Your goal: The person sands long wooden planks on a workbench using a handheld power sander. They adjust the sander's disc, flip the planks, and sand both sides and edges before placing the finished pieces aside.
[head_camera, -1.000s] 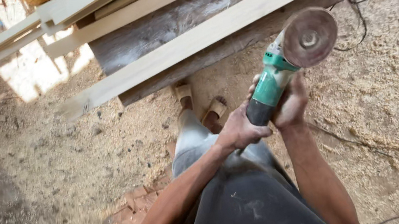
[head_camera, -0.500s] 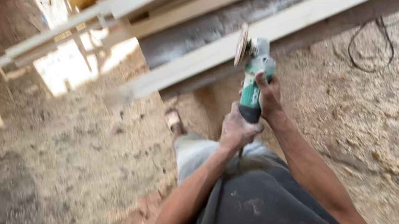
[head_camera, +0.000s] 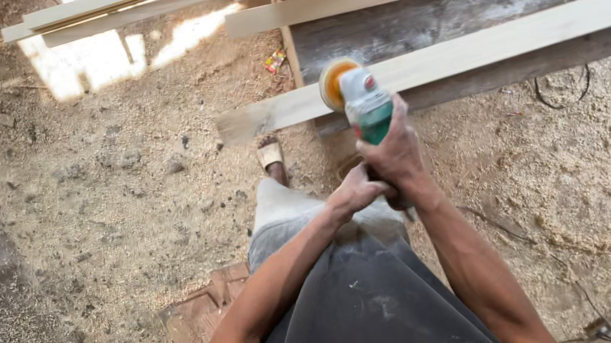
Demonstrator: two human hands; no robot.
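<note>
Head view, looking down. Green-and-grey handheld angle grinder with an orange-backed sanding disc (head_camera: 359, 99) held in both hands, above the near end of a long pale planed wooden plank (head_camera: 466, 55). Disc edge-on to camera, at or just over the plank's top face; contact impossible to confirm. Right hand (head_camera: 393, 154) wrapped tight round the green mid-body, fingers fully closed, knuckles up. Left hand (head_camera: 355, 192) closed on the rear of the handle just behind the right, mostly hidden by it; both hands touching each other. Plank lying across a dark weathered timber slab (head_camera: 459, 11), near end overhanging to the left. More pale boards (head_camera: 127, 4) stacked behind, running off to upper left. Sawdust-covered ground (head_camera: 601, 151) all around, thickest at right. Tan sandal on one foot (head_camera: 270, 154) just below the plank end. Thin black cable (head_camera: 563, 88) looped on the ground under the plank at right, another trailing at lower right. Reddish paving bricks (head_camera: 201, 312) showing through the dust beside the left forearm.
</note>
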